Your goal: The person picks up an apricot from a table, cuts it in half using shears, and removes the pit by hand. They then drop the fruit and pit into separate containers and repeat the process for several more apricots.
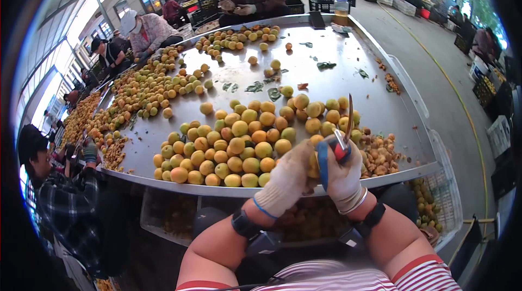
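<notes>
Fruit [236, 144] crowds the bench's [410, 133] near edge. There the right hand [345, 170] grips a knife [341, 152], blade upright; the left hand [287, 174] clasps one yellow fruit [314, 166].

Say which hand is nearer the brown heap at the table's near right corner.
Right. The right hand is just left of the brown heap; the left hand is farther left.

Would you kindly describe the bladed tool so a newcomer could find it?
At the near edge of the metal table is the wearer's gloved right hand. It grips the bladed tool, tip upward, its red and blue unlike the yellowish fruit.
</notes>
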The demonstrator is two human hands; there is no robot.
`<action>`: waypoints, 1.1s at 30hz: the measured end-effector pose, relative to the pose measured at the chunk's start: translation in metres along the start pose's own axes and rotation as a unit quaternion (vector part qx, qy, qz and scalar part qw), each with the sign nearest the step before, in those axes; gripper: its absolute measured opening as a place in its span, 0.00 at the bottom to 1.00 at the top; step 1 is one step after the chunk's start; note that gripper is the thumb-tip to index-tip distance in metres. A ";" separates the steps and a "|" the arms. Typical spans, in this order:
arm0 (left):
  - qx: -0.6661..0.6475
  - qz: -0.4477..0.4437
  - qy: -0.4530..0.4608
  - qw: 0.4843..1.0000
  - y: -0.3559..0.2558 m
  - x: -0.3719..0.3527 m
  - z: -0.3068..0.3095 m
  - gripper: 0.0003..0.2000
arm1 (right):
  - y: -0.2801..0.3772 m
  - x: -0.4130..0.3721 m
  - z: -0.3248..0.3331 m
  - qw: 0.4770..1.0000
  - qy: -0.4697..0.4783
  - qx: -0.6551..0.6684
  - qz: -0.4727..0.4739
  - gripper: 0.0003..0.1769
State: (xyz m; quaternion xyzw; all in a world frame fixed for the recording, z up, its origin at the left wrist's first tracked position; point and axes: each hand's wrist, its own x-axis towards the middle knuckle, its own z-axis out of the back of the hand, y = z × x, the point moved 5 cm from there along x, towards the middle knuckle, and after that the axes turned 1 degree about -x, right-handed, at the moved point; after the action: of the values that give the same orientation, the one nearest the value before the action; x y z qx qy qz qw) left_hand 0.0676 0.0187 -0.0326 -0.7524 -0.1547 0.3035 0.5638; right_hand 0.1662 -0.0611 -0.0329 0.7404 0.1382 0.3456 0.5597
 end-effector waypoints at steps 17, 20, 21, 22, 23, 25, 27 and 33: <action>-0.120 -0.073 0.167 0.976 -0.044 -0.023 0.022 0.22 | 0.049 0.001 0.003 0.936 0.339 0.020 -0.092 0.07; -0.106 -0.112 0.171 0.973 -0.044 -0.023 0.026 0.22 | 0.050 0.000 0.001 0.938 0.344 -0.007 -0.035 0.08; -0.045 -0.151 0.164 0.974 -0.043 -0.019 0.031 0.22 | 0.051 0.002 0.000 0.928 0.371 -0.022 -0.023 0.08; 0.015 -0.190 0.156 0.969 -0.043 -0.018 0.034 0.23 | 0.052 0.003 -0.001 0.917 0.397 -0.037 -0.011 0.08; 0.014 -0.190 0.158 0.969 -0.043 -0.020 0.034 0.23 | 0.053 0.004 0.000 0.917 0.396 -0.039 -0.012 0.08; -0.010 -0.198 0.166 0.966 -0.057 -0.033 0.028 0.26 | 0.051 0.002 -0.003 0.897 0.436 -0.063 -0.030 0.07; -0.040 -0.124 0.149 0.980 -0.054 -0.028 0.029 0.24 | 0.055 0.004 0.000 0.916 0.396 -0.061 0.007 0.07; -0.040 -0.020 0.137 0.990 -0.042 -0.033 0.014 0.24 | 0.065 0.016 0.026 0.964 0.176 0.198 -0.037 0.17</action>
State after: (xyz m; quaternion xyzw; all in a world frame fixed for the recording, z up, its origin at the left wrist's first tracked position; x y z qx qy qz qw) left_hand 0.0380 0.0231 0.0139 -0.8058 -0.1029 0.1802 0.5546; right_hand 0.1828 -0.0925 0.0295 0.7579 0.3277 0.4156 0.3814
